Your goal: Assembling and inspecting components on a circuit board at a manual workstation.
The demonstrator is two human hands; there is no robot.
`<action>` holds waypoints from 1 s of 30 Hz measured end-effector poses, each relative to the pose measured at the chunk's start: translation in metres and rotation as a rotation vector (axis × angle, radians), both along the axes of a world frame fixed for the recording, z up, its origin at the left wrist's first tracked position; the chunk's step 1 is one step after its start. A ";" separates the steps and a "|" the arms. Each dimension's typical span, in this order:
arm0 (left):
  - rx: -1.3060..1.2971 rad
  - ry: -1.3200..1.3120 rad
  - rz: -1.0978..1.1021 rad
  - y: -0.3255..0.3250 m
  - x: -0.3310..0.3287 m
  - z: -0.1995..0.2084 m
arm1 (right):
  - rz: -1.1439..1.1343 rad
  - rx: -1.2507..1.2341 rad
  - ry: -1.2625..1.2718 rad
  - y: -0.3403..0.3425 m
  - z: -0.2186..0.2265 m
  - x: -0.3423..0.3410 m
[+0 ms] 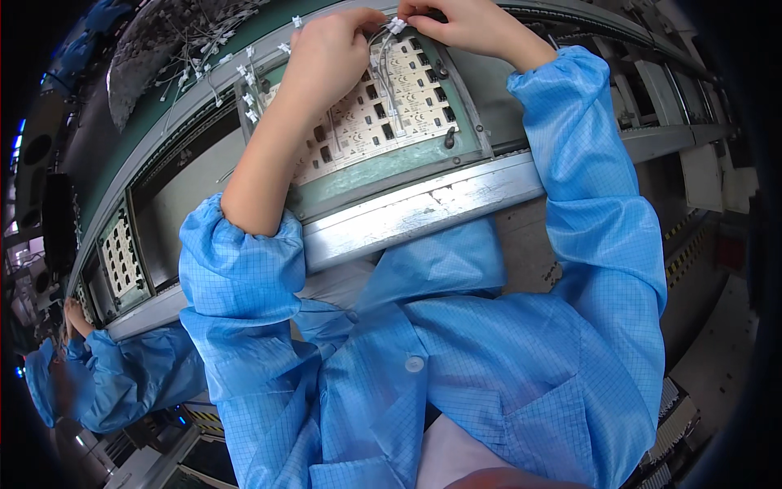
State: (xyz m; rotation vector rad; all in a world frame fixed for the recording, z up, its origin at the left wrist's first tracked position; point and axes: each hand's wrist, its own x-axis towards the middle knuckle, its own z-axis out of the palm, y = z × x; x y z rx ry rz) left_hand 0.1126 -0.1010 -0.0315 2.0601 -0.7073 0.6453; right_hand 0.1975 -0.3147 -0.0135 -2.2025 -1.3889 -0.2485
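At the far edge of a white circuit board panel [423, 106], my two hands meet over a white wire connector [397, 26]. My right hand [468, 31] pinches this connector between thumb and fingers. Beside it my left hand [334, 50] is closed, its fingertips by the connector's thin wires; what they grip is hidden. Black components stand in rows on the panel, and thin white wires [389, 90] lie over it. The panel sits in a green fixture [383, 177]. My left forearm covers part of the panel's left side.
A silver rail [423, 200] runs along the near side of the line. White-ended wires [208, 67] hang over the far edge by a clear plastic bag [147, 57]. Another loaded fixture [122, 254] stands at left, near a co-worker in blue [142, 371].
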 end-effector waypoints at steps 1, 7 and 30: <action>0.224 0.147 0.215 -0.002 -0.007 0.015 | -0.003 -0.003 -0.002 0.000 -0.002 0.000; 0.428 -0.014 0.378 0.053 -0.010 0.030 | 0.003 0.119 0.027 0.009 -0.006 0.002; 0.009 0.274 0.285 0.051 -0.005 -0.008 | -0.021 0.044 0.122 0.062 0.002 -0.009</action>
